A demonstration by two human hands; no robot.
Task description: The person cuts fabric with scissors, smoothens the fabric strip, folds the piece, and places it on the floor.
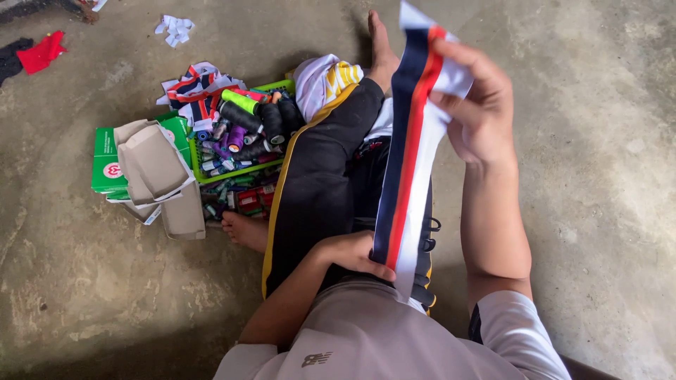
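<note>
Fingers (pixel 486 77) of both hands pinch the striped fabric strip (pixel 412 141), its top end cut off by the frame.

Right hand (pixel 479 105) raised with fingers pinched closed; left hand (pixel 355 252) low by the lap, fingers curled shut.

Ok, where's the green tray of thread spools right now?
In the head view the green tray of thread spools sits on the concrete floor at the person's left, between the opened green cardboard box and the black-trousered leg.
</note>
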